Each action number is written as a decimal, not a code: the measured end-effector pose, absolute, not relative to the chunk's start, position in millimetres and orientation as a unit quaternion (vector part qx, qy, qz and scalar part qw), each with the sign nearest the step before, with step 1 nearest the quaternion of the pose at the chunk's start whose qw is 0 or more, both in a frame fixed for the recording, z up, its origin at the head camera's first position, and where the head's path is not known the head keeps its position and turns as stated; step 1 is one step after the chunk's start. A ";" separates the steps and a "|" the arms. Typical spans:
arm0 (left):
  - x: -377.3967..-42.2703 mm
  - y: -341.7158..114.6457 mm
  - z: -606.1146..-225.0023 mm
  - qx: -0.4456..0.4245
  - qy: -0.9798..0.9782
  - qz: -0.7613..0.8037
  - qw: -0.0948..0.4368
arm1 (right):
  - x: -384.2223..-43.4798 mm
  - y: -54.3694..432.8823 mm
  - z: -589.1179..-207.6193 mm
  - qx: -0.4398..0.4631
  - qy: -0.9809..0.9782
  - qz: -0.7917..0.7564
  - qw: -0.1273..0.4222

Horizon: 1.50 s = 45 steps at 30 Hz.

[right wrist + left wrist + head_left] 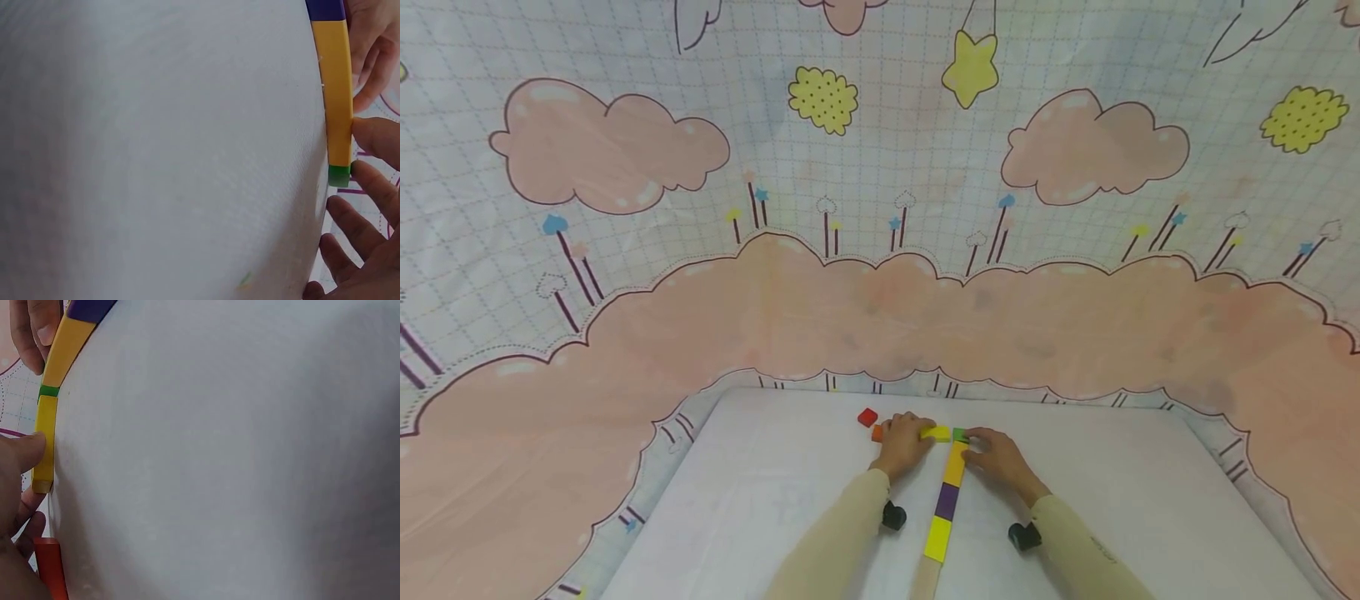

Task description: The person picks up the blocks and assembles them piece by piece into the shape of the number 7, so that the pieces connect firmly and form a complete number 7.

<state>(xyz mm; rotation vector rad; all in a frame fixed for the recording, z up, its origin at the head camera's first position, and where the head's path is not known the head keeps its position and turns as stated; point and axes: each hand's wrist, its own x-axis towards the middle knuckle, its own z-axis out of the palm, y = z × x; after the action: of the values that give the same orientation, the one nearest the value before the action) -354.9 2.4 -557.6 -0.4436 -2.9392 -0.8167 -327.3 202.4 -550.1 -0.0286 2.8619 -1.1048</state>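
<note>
My left hand (905,446) pinches a yellow block (937,433), thumb on the near face and fingers behind it, in the left wrist view. Its right end lies close to a small green block (959,434) at the far end of a row of blocks. From the right side, my right hand (1002,460) reaches to that end with fingers spread. One fingertip is right at the green block, and the thumb (375,137) touches the side of the amber block (338,94). An orange block (877,433) is partly hidden beside my left hand.
Down the row toward me follow a purple block (947,502), a bright yellow block (937,538) and a plain wood-coloured block (926,577). Farther back, a red block (867,417) lies left of my left hand. Patterned cloth (887,317) rises behind the white table (760,467).
</note>
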 end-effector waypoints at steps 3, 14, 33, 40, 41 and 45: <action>-354.7 4.3 -558.9 -0.141 -0.954 -0.261 0.031 | -327.0 202.3 -549.9 -0.012 0.932 -0.361 0.035; -350.6 6.3 -554.9 -0.141 -0.953 -0.265 0.031 | -327.0 203.0 -550.5 -0.015 0.932 -0.361 0.035; -348.3 8.4 -554.2 -0.150 -0.953 -0.259 0.047 | -324.8 202.1 -548.5 -0.002 0.928 -0.371 0.032; -347.6 9.9 -553.5 -0.148 -0.955 -0.251 0.052 | -323.9 203.3 -548.9 -0.004 0.931 -0.365 0.033; -347.5 10.0 -553.5 -0.148 -0.955 -0.251 0.052 | -323.9 203.4 -548.9 -0.006 0.931 -0.364 0.033; -347.0 10.4 -553.1 -0.145 -0.956 -0.249 0.050 | -323.8 204.0 -550.4 -0.016 0.931 -0.362 0.031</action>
<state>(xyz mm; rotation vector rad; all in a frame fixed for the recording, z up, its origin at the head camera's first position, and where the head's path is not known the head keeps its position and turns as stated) -347.0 10.4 -553.1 -0.4410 -2.9115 -0.7579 -323.8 204.0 -550.4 -0.0499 2.8686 -1.1165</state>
